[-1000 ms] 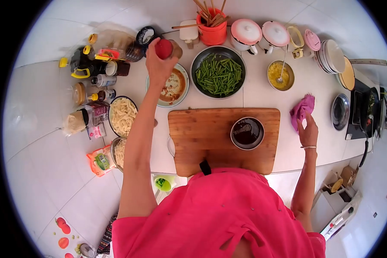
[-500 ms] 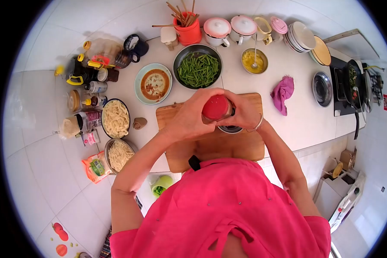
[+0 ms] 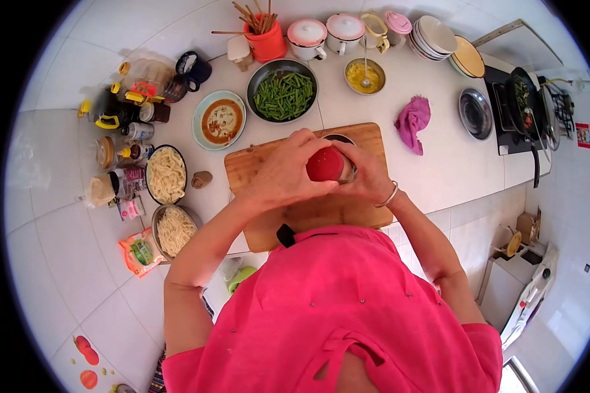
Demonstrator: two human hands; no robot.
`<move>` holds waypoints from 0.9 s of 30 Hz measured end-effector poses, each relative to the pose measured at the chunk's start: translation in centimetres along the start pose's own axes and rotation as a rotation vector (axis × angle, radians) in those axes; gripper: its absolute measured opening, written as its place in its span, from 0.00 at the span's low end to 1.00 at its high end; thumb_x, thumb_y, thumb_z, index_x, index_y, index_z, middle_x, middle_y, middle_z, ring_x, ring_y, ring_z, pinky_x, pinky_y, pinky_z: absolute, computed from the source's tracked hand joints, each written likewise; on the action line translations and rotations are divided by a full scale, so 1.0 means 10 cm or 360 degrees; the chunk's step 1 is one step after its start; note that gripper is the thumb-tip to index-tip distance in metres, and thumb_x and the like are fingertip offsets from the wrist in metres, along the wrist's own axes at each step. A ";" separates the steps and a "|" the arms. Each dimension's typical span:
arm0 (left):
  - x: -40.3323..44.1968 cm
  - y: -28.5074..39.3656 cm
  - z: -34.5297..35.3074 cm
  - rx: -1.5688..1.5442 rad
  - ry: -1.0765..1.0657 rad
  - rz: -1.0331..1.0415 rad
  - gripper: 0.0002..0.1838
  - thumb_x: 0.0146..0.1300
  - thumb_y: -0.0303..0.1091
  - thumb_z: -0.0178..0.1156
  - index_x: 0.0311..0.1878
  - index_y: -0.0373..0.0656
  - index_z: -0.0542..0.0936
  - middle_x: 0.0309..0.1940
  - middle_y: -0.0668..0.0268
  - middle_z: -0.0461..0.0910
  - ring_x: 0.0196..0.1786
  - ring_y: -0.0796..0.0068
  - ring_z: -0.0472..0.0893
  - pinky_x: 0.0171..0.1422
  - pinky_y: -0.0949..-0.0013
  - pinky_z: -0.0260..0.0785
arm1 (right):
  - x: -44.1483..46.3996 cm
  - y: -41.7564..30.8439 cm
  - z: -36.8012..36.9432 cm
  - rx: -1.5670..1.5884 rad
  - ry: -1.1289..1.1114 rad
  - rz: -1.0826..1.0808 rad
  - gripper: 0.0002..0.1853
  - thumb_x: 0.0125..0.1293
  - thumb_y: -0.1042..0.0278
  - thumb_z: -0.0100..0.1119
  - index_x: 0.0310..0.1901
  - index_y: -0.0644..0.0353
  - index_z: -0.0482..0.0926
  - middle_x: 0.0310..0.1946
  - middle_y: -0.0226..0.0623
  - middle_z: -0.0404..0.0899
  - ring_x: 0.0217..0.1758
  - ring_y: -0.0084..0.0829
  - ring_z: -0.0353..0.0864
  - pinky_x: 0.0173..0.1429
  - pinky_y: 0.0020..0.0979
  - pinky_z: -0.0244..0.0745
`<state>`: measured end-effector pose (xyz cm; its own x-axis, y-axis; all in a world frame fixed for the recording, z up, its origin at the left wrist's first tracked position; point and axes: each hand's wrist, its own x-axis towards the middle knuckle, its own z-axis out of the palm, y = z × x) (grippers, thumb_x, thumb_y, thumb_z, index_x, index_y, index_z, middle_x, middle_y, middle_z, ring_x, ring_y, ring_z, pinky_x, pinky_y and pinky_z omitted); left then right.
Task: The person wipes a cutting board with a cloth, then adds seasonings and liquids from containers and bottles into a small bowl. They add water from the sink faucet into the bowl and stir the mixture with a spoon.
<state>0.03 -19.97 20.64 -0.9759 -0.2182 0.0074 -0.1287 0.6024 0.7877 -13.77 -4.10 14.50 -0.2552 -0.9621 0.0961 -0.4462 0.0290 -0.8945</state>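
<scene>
Both hands meet over a wooden cutting board. Between them is a jar with a red lid, tilted so that its lid faces me. My left hand wraps round the lid from the left. My right hand grips the jar's glass body from the right and wears a bangle at the wrist. Behind the jar, the rim of a small dark-centred bowl shows on the board; most of it is hidden by the jar and fingers.
A pan of cut green beans and a plate with brown sauce stand behind the board. Noodle bowls and bottles line the left. A purple cloth, metal dish and stove are rightward.
My view has shifted slightly, so the counter items appear further left. The jar tilts more, and more of the bowl's far rim shows behind it. Both hands keep hold.
</scene>
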 end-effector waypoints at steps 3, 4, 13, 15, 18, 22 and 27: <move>-0.04 0.04 0.11 0.0009 0.0204 -0.0161 0.28 0.46 0.39 0.73 0.50 0.37 0.77 0.41 0.59 0.75 0.44 0.64 0.79 0.49 0.67 0.73 | -0.04 0.00 0.03 -0.0128 0.0069 0.0018 0.41 0.45 0.64 0.76 0.62 0.59 0.66 0.56 0.44 0.73 0.58 0.47 0.74 0.60 0.40 0.72; -0.06 0.04 0.15 0.0029 0.0275 -0.0222 0.28 0.46 0.39 0.73 0.49 0.36 0.77 0.40 0.59 0.76 0.43 0.66 0.80 0.48 0.68 0.73 | -0.07 0.01 0.03 -0.0178 0.0068 0.0043 0.41 0.45 0.64 0.76 0.62 0.58 0.65 0.57 0.44 0.72 0.58 0.46 0.74 0.60 0.40 0.72; -0.36 -0.17 0.15 -0.0414 0.0650 -0.0648 0.26 0.45 0.39 0.76 0.44 0.34 0.78 0.39 0.62 0.74 0.42 0.68 0.78 0.47 0.68 0.73 | -0.29 0.08 -0.15 -0.0397 0.0046 0.0230 0.39 0.45 0.70 0.73 0.61 0.57 0.67 0.57 0.42 0.71 0.60 0.46 0.70 0.61 0.40 0.69; -0.46 -0.20 0.22 -0.0366 0.0681 -0.0628 0.26 0.45 0.38 0.75 0.45 0.35 0.78 0.40 0.64 0.75 0.41 0.73 0.79 0.46 0.72 0.73 | -0.33 0.33 -0.17 -0.0736 -0.0047 0.0259 0.39 0.45 0.71 0.73 0.61 0.57 0.67 0.56 0.41 0.71 0.59 0.46 0.69 0.61 0.41 0.68; -0.54 -0.22 0.25 -0.0343 0.0677 -0.0698 0.26 0.46 0.38 0.75 0.46 0.36 0.78 0.40 0.65 0.75 0.41 0.75 0.79 0.46 0.72 0.73 | -0.34 0.29 -0.22 -0.0731 0.0046 0.0152 0.38 0.44 0.71 0.73 0.61 0.57 0.68 0.54 0.41 0.71 0.56 0.47 0.68 0.60 0.42 0.67; -0.61 -0.33 0.33 -0.0379 0.0635 -0.0731 0.26 0.46 0.38 0.75 0.47 0.36 0.78 0.41 0.64 0.75 0.42 0.74 0.79 0.46 0.72 0.73 | -0.34 0.35 -0.22 -0.0823 -0.0010 0.0156 0.39 0.44 0.71 0.73 0.61 0.57 0.68 0.53 0.41 0.71 0.55 0.48 0.68 0.60 0.42 0.67; -0.67 -0.37 0.32 -0.0320 0.0686 -0.0754 0.27 0.46 0.38 0.75 0.46 0.35 0.77 0.40 0.64 0.74 0.41 0.74 0.78 0.44 0.73 0.73 | -0.35 0.30 -0.21 -0.0776 0.0006 0.0182 0.42 0.41 0.74 0.75 0.62 0.55 0.68 0.55 0.42 0.71 0.58 0.47 0.67 0.62 0.41 0.67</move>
<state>6.51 -18.21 15.73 -0.6589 -0.7361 -0.1546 -0.4497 0.2207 0.8655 -15.98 -0.11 12.42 -0.3285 -0.9444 0.0114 -0.7640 0.2587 -0.5911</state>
